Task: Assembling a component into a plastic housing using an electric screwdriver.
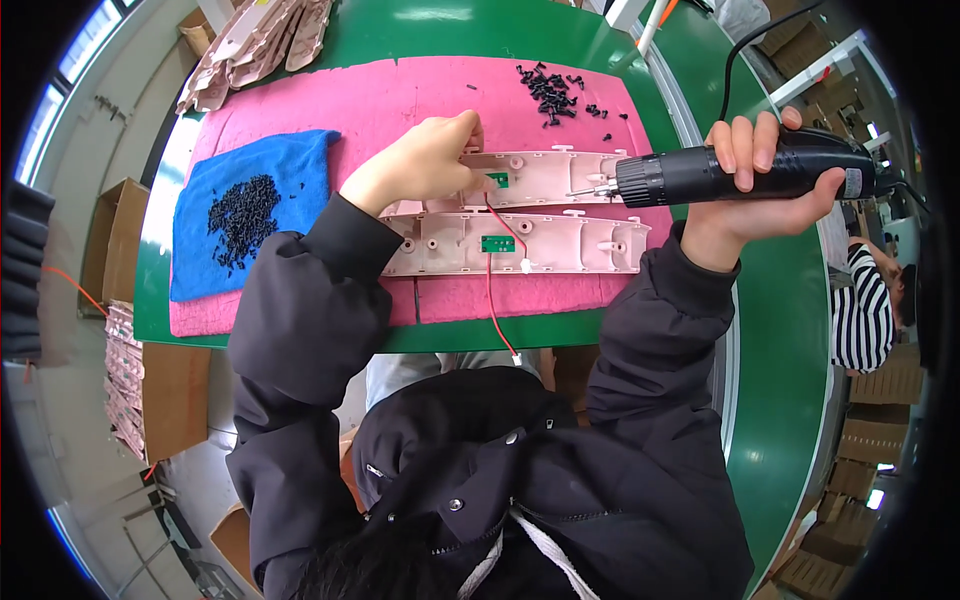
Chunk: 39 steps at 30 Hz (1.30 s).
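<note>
My right hand (750,170) is wrapped round a black electric screwdriver (680,177), held level with its bit pointing left over the right part of a pale pink plastic shell (550,180). With fingers curled across its far edge and thumb side by a small green circuit board (500,181), my left hand (430,160) grips that shell. Nearer me lies a second pink shell (570,245), also holding a green circuit board (498,244). Red wires (491,300) with white connectors run from both boards; one hangs past the table edge. My left palm hides the far shell's left end.
A pink foam mat (370,100) covers part of the green table (430,30). On a blue cloth (300,160) sit many small black screws (243,215); larger black screws (550,90) lie far right. Stacked pink shells (260,45) stand far left. A person in stripes (862,310) is at right.
</note>
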Tool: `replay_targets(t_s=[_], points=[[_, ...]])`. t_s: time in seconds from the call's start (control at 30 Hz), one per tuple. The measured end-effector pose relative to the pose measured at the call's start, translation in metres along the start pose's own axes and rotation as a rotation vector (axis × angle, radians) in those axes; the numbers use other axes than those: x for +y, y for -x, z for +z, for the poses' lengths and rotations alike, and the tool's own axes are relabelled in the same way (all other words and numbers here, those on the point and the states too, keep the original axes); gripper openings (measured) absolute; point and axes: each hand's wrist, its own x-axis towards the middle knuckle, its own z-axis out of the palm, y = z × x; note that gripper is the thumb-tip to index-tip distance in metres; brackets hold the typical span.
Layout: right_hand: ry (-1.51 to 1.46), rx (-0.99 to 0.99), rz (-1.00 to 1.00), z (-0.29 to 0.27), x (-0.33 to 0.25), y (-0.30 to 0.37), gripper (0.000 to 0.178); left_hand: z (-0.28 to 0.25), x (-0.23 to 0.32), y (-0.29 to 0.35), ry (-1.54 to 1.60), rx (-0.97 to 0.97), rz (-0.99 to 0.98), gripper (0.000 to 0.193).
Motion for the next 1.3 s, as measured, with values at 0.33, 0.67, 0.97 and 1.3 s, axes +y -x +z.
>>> replay_targets(t_s=[0.33, 0.67, 0.97, 1.3], points=[[-0.261, -0.101, 0.024, -0.024, -0.019, -0.009, 0.060, -0.038, 0.016, 0.001, 0.322, -0.026, -0.197, 0.027], [-0.414, -0.246, 0.060, -0.033, -0.035, -0.013, 0.058, -0.071, 0.024, 0.018, 1.028, 0.473, -0.143, 0.029], [-0.489, -0.258, 0.086, -0.025, -0.054, -0.004, 0.056, -0.051, 0.059, 0.082, 1.927, 0.232, 0.483, 0.054], [-0.447, -0.244, 0.222, 0.006, -0.066, 0.035, 0.047, -0.004, 0.100, 0.394, 1.524, 0.853, 0.614, 0.056]])
